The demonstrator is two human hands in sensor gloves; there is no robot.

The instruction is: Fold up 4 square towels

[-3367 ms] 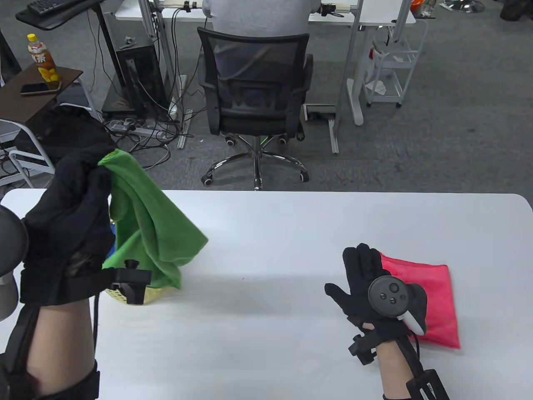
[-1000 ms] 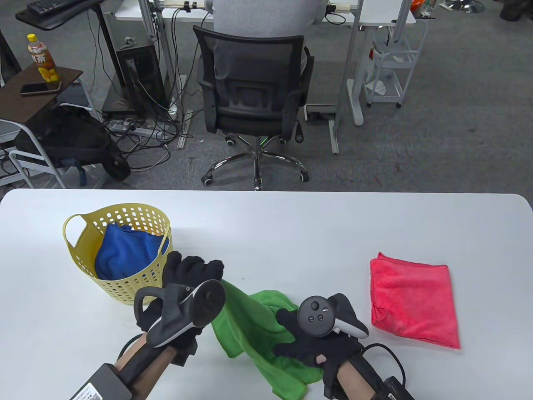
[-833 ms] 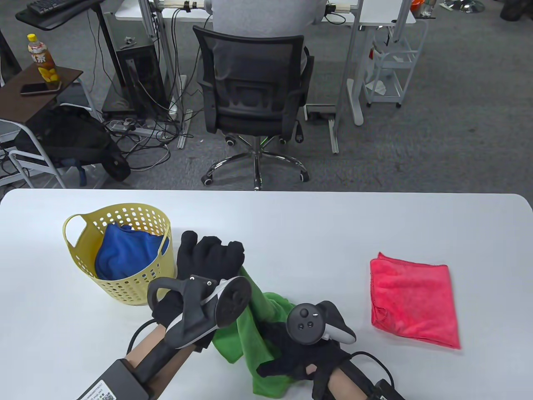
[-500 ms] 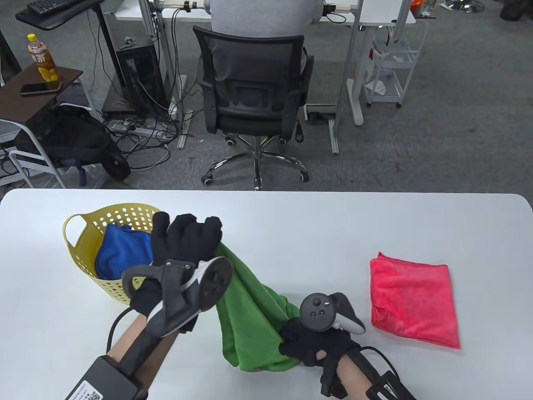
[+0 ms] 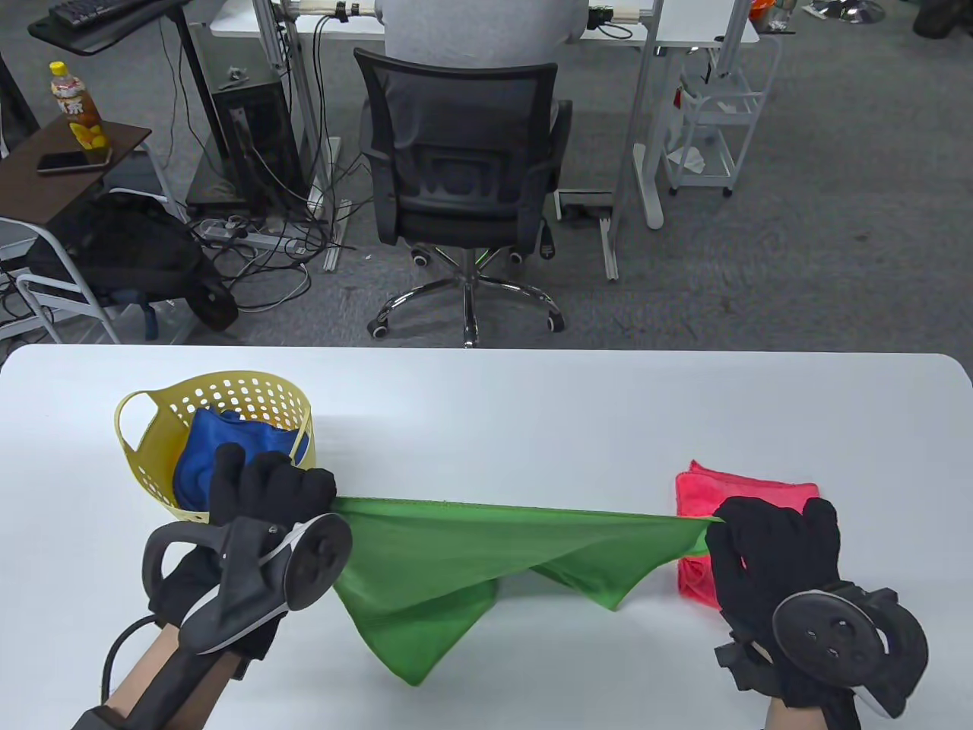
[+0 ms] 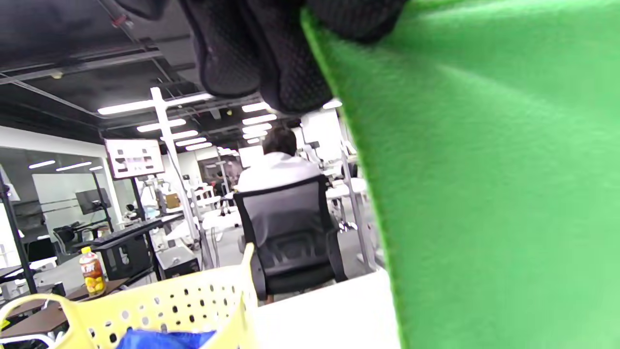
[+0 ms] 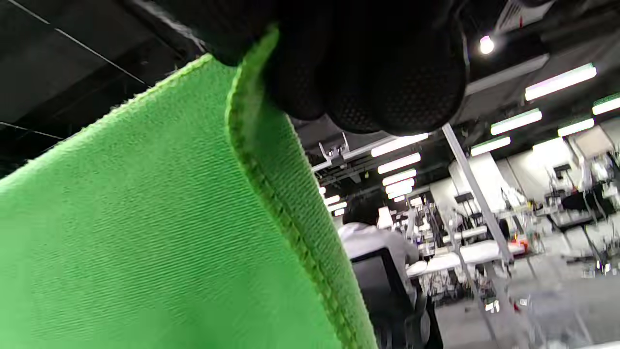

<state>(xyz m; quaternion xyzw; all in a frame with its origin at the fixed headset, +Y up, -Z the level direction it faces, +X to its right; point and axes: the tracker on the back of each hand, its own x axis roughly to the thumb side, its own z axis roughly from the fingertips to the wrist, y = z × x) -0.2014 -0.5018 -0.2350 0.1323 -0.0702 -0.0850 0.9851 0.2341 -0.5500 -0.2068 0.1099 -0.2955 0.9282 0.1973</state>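
Far left on the white table (image 5: 532,411): yellow perforated basket (image 5: 152,449), crumpled blue towel (image 5: 220,449) inside. Just in front of it, left hand (image 5: 258,502), fingers curled, grips one corner of the green towel (image 5: 486,555). Towel's top edge stretched taut across the table's middle, rest hanging in two loose points. Right hand (image 5: 775,555) pinches the opposite corner in closed fingers. Behind that hand, folded red towel (image 5: 730,490) lies flat on the table, partly hidden.

Matt ribbed green cloth towel (image 5: 486,555), perforated yellow plastic basket (image 5: 144,456), smooth white table (image 5: 532,411).
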